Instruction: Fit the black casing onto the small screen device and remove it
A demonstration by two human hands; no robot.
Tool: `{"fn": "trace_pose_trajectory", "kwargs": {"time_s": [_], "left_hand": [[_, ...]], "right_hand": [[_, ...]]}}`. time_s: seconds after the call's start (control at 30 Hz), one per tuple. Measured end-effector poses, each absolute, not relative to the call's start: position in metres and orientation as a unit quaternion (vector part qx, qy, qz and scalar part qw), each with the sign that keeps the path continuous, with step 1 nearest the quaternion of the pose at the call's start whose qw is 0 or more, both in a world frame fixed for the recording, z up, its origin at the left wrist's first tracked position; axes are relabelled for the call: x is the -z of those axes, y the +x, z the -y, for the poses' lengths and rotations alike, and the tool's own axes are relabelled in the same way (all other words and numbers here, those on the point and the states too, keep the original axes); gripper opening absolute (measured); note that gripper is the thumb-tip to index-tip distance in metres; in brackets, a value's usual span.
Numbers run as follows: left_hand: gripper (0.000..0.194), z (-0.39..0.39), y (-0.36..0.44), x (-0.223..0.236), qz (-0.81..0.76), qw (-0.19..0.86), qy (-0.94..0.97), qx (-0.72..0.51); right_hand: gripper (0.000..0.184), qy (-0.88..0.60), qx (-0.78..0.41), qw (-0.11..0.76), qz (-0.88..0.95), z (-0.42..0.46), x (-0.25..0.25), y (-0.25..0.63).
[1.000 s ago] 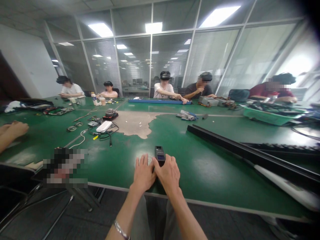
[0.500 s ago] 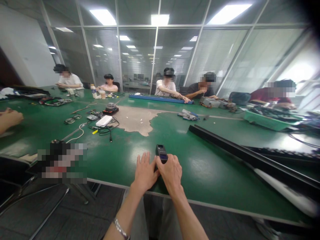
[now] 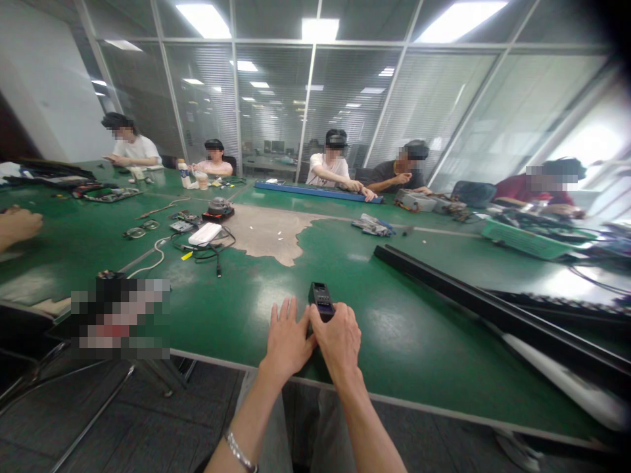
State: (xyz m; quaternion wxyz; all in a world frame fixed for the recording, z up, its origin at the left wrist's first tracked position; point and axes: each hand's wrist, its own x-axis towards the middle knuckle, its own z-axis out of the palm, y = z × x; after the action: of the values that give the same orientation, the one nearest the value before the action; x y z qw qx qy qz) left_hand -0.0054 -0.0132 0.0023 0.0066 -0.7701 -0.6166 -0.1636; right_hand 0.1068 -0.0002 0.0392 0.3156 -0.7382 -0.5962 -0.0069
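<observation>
A small black handheld device [image 3: 321, 297] with a little dark screen lies on the green table [image 3: 236, 315] near its front edge. My right hand [image 3: 339, 334] is wrapped around the device's near end, thumb and fingers on its sides, hiding that part. Beside it, my left hand [image 3: 287, 336] rests flat on the table with its fingers stretched out and apart. Its thumb reaches towards the device and my right thumb; whether it touches the device I cannot tell.
A long black rail [image 3: 468, 289] crosses the right side, with a green basket [image 3: 537, 240] of cables behind. Left of centre lie a white box [image 3: 206, 234] with cables and eyeglasses [image 3: 141, 229]. Grey gloves [image 3: 373, 225] lie farther back. Several people sit around the table.
My hands and the black device hold nearly the same place. The view has shifted very slightly. Across the table, a person in dark clothing has moved a raised hand a little.
</observation>
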Motion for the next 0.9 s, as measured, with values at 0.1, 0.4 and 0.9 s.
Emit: {"fn": "trace_pose_trajectory", "kwargs": {"time_s": [0.1,0.4,0.9], "left_hand": [[0.061,0.013,-0.006,-0.003,0.618,0.003,-0.769,0.162],[0.064,0.012,-0.004,-0.003,0.624,0.003,-0.765,0.158],[0.071,0.012,-0.005,-0.006,0.624,-0.015,-0.766,0.154]], "right_hand": [[0.038,-0.731,0.012,0.328,0.598,0.0,-0.042,0.107],[0.036,-0.719,0.018,0.354,0.598,-0.001,-0.051,0.11],[0.041,-0.706,0.058,0.403,0.579,-0.001,-0.069,0.134]]}}
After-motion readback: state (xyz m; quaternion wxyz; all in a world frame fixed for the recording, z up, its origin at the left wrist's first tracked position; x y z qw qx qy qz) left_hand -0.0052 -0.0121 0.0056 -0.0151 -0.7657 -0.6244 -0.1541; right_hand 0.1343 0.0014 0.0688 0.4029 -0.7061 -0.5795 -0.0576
